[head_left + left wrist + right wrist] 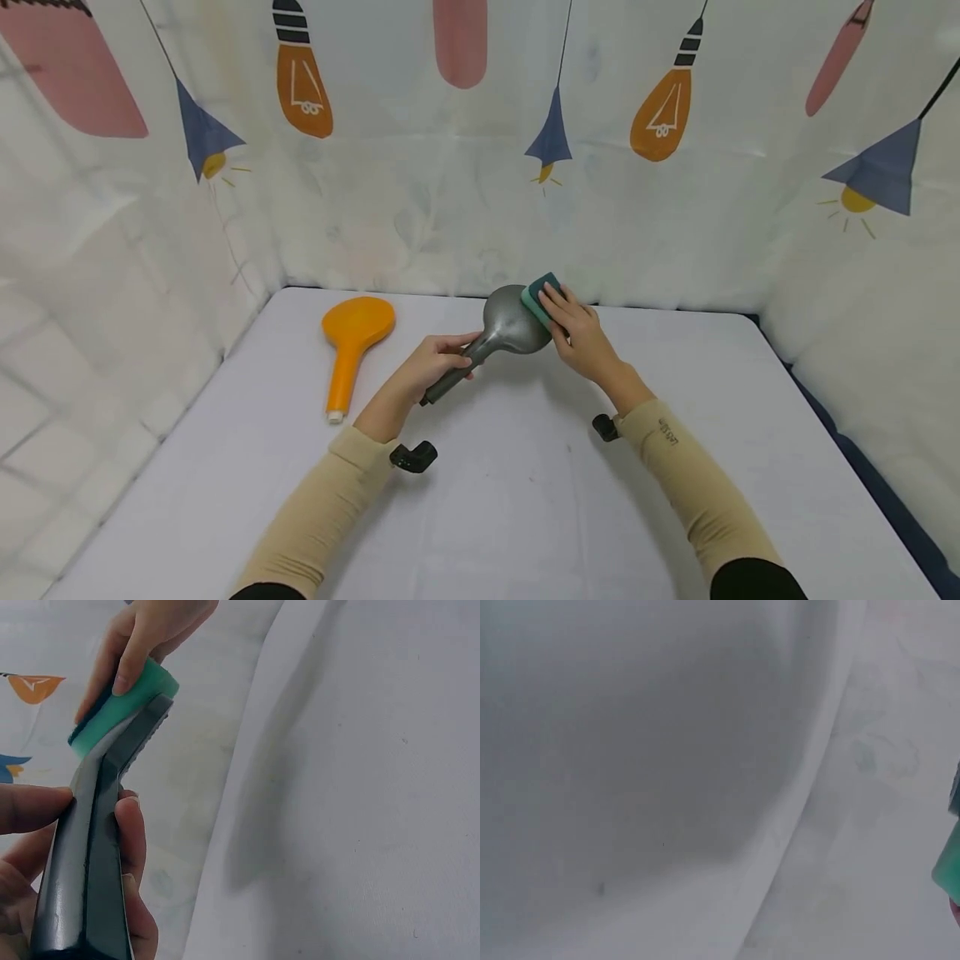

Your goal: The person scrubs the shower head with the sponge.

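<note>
My left hand [431, 365] grips the handle of a grey shower head [504, 319], holding it above the table with its round head tilted up and away. In the left wrist view, thumb and fingers wrap the dark handle, and small nozzle bumps show along the head's edge. My right hand [588, 340] holds a green sponge [537, 298] with a darker scouring side, its lighter green face pressed to the smooth back of the head. Only a corner of the sponge [950, 871] enters the right wrist view. To the left lies an orange shower head [358, 323] with a white threaded end.
A white cloth covers the table [510, 517]. Behind it hangs a pale curtain [450, 208] printed with lamps and bulbs, close to the table's back edge. Black wrist mounts [414, 457] stick out from both sleeves.
</note>
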`<move>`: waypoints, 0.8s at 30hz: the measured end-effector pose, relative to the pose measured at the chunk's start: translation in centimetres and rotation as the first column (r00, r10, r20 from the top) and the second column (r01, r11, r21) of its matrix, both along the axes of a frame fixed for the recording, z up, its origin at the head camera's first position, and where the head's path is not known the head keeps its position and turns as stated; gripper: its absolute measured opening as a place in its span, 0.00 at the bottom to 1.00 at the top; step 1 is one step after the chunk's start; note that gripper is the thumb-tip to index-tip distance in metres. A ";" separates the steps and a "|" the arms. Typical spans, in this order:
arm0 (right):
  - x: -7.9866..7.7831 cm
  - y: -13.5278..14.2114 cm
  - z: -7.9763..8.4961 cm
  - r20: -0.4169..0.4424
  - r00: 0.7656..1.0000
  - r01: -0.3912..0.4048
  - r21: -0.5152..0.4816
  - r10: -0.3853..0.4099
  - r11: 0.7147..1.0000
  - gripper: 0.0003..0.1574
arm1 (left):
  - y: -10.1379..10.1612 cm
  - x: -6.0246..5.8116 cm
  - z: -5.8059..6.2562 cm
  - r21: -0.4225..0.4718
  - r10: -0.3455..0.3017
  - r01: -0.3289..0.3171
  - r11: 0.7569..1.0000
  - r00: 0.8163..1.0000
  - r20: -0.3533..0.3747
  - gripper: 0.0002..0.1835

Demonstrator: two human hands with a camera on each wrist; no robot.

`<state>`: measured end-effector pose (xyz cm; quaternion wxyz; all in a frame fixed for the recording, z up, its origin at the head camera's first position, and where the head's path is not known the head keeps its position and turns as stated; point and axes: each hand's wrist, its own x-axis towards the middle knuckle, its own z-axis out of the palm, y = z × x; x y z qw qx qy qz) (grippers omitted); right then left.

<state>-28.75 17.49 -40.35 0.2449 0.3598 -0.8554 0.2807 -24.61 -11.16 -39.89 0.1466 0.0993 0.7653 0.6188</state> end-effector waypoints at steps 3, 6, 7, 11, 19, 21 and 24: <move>0.3 -0.8 -0.2 -0.024 1.000 -0.019 0.028 0.020 0.999 0.30 | -0.1 0.0 0.1 -0.005 0.000 0.000 1.000 1.000 -0.009 0.28; 1.0 -1.8 -0.4 -0.092 0.993 -0.062 0.091 0.070 0.994 0.31 | -0.1 -0.1 -0.1 -0.013 0.010 -0.010 1.000 1.000 -0.008 0.28; 1.3 -2.1 -0.5 -0.109 0.990 -0.078 0.118 0.091 0.990 0.31 | -0.1 -0.1 -0.2 -0.016 0.012 -0.012 1.000 1.000 -0.004 0.28; 1.9 -2.4 -0.5 -0.154 0.972 -0.144 0.205 0.177 0.968 0.32 | 0.2 -0.1 -0.6 -0.019 0.015 -0.015 1.000 1.000 -0.004 0.28; 0.1 -0.8 -0.8 -0.100 0.988 -0.111 0.035 0.114 0.993 0.31 | 0.8 0.5 -0.7 0.013 0.059 -0.059 0.998 0.998 -0.006 0.28; -0.3 -0.5 -0.8 -0.053 0.997 -0.062 -0.040 0.060 0.997 0.30 | 0.8 0.5 -0.8 0.015 0.059 -0.058 0.998 0.998 -0.029 0.28; -0.6 -0.4 -0.7 0.010 1.000 0.009 -0.115 -0.008 0.993 0.29 | 0.8 0.5 -0.9 0.016 0.058 -0.058 0.998 0.997 -0.051 0.29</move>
